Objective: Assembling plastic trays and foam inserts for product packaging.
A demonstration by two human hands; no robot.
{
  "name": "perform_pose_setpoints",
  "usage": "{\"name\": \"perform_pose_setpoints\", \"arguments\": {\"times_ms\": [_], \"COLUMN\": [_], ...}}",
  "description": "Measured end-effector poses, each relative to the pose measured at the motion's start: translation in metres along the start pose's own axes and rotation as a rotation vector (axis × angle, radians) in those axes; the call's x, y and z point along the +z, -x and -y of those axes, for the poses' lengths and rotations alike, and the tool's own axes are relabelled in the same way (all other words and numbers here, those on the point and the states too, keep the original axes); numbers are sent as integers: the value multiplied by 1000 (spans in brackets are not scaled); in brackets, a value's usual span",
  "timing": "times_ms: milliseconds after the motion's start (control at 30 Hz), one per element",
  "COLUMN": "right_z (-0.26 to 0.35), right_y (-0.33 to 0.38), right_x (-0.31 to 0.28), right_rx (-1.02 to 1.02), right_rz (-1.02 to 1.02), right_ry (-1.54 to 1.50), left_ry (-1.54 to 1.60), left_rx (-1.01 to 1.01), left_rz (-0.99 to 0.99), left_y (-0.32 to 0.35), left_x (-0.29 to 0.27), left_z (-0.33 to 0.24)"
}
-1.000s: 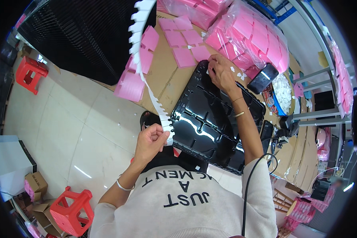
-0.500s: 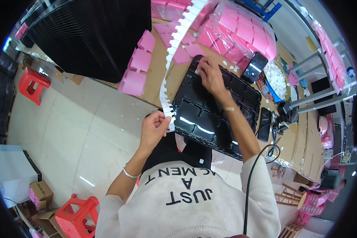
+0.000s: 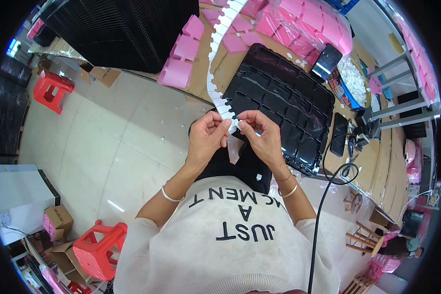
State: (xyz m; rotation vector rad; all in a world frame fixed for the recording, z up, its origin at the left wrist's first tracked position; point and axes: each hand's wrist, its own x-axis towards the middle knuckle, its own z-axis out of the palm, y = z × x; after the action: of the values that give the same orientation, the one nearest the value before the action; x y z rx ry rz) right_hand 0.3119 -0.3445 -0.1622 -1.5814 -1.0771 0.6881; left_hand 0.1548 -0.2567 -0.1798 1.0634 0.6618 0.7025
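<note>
A long white strip (image 3: 223, 24) with a toothed edge hangs down across the table's near edge. My left hand (image 3: 206, 139) pinches its lower end between thumb and fingers. Close beside it, my right hand (image 3: 264, 137) is closed, thumb and finger meeting at a small white tab on the same end. Whether that tab is still joined to the strip I cannot tell. Just beyond both hands lies a black plastic tray (image 3: 267, 90) with rows of shallow rectangular compartments, its near left corner next to the strip.
Left of the tray are pink foam sheets (image 3: 185, 48) and a tall black stack (image 3: 117, 34). Wrapped pink foam (image 3: 304, 24), a phone (image 3: 327, 62), a round tub of white bits (image 3: 350, 85) and a black cable (image 3: 318, 220) lie rightward. Red stools (image 3: 100, 250) stand on the floor.
My right hand has come back from the tray's far left corner to the strip's lower end, beside my left hand. The view has shifted slightly.
</note>
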Motion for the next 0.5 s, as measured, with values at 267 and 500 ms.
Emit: {"name": "perform_pose_setpoints", "arguments": {"times_ms": [267,500], "right_z": [11,24], "right_y": [14,-15], "right_x": [-3,-25], "right_rx": [-159,-158], "right_rz": [88,160], "right_ry": [162,310], "left_ry": [-61,9], "left_rx": [-71,-51], "left_rz": [28,-192], "left_y": [13,1], "left_x": [-4,-43], "left_z": [-6,18]}}
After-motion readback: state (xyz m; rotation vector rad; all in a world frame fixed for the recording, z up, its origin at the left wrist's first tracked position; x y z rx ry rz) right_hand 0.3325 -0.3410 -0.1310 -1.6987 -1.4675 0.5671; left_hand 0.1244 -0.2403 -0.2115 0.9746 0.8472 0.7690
